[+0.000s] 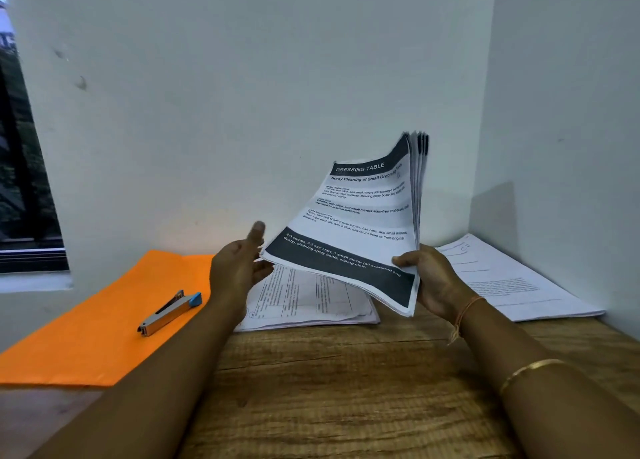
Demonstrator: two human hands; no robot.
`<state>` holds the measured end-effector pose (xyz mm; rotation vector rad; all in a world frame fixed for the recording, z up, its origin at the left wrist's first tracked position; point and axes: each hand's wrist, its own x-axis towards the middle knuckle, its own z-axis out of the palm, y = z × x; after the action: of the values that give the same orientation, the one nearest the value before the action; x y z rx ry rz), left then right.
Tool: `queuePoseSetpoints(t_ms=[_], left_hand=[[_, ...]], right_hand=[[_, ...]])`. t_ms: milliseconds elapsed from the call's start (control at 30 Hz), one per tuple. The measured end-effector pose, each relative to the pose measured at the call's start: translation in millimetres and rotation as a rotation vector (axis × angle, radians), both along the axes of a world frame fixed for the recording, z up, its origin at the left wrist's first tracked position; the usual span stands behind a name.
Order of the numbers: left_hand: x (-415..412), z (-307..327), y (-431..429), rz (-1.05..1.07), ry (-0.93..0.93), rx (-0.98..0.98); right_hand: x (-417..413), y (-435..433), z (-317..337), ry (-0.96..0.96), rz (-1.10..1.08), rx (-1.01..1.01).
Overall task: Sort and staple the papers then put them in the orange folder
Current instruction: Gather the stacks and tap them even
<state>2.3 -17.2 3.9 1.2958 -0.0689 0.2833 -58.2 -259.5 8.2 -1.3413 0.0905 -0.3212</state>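
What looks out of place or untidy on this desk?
The stapler lies on the folder, so it probably has to move before filing. The sheets, pinched at one corner by the right hand, fan apart at the top instead of lying squared. Nothing looks spilled or damaged.

Left of the flat paper stack [304,301] lies the folder [86,348] with the stapler [169,312] on it, right of the stack another paper pile [512,285], and above it the raised sheaf [360,223].
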Motion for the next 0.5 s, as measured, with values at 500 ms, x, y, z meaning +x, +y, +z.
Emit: queuePoseSetpoints(t_ms=[500], left_hand=[[0.2, 2.8, -2.3, -0.31, 0.051, -0.066]], right_hand=[[6.1, -10.5, -2.3, -0.002, -0.144, -0.038]])
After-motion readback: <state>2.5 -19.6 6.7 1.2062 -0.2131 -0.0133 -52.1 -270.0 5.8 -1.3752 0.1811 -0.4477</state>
